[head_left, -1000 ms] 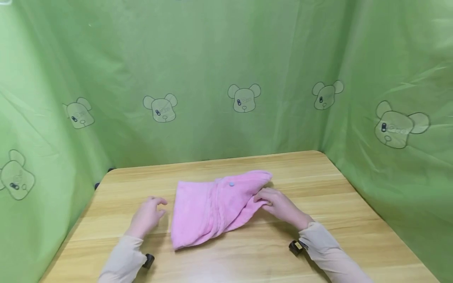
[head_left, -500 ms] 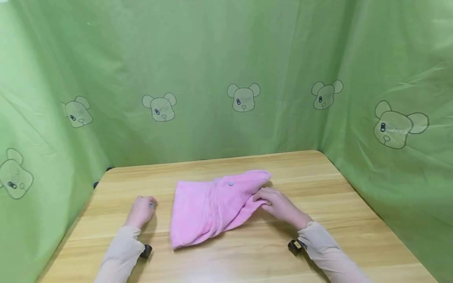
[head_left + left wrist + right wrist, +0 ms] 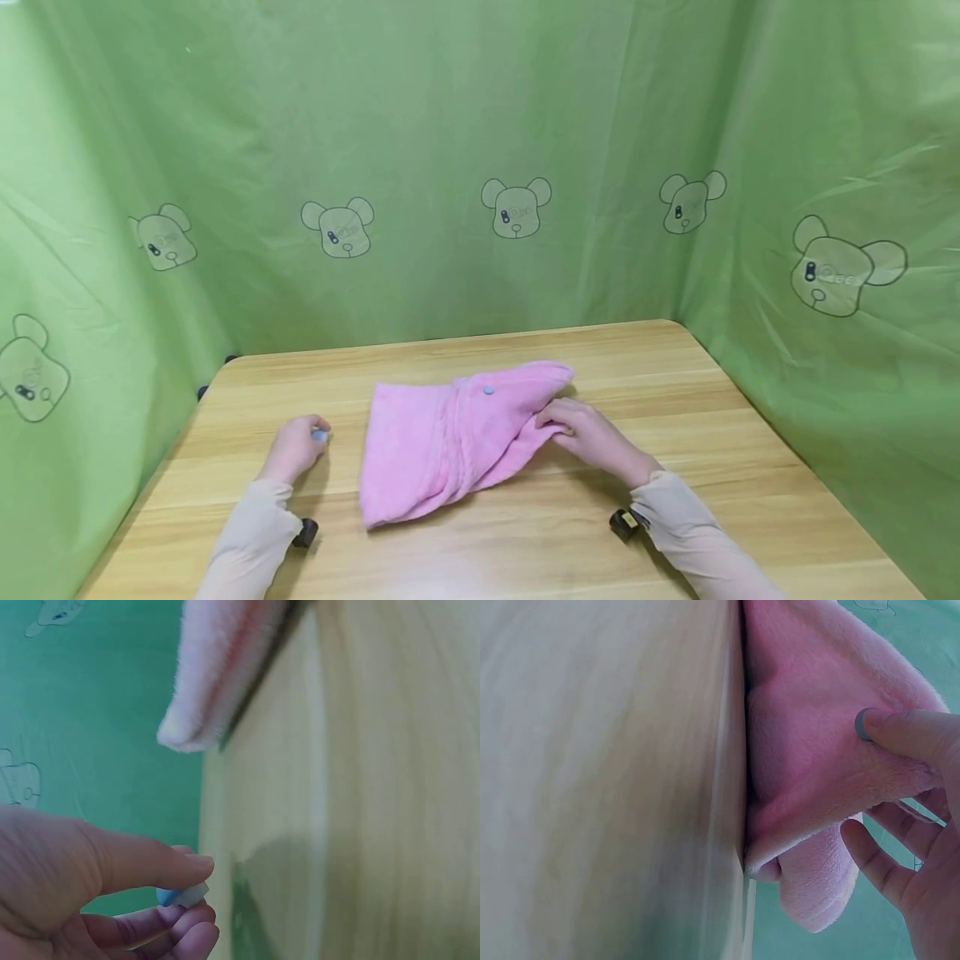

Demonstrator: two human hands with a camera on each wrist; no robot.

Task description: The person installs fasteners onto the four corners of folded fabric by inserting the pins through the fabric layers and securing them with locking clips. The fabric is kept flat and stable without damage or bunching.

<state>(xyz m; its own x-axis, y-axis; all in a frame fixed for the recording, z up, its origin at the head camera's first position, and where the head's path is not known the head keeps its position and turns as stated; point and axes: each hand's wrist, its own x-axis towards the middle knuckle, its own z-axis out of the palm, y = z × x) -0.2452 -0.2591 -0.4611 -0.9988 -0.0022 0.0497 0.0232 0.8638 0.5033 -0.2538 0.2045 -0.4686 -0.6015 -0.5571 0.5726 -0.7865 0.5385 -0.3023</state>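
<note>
A folded pink towel [image 3: 427, 442] lies on the wooden table, gathered in folds at its middle. A small round blue dot [image 3: 488, 390] shows on its top. My right hand [image 3: 592, 433] pinches the towel's right edge. In the right wrist view, the thumb presses on the pink pile, with a blue-grey disc-like edge [image 3: 862, 724] at its tip. My left hand [image 3: 295, 444] is left of the towel and apart from it. It pinches a small blue and white piece [image 3: 182, 895] between thumb and fingers; the fingers partly hide that piece.
The wooden table [image 3: 525, 550] has its back edge close to a green curtain [image 3: 420, 125] printed with bear heads. The curtain also closes in both sides. Small black devices [image 3: 306, 533] sit at the wrists.
My left hand has drawn slightly left and back from the towel, and its small blue piece has come into sight. My right hand keeps its pinch on the towel.
</note>
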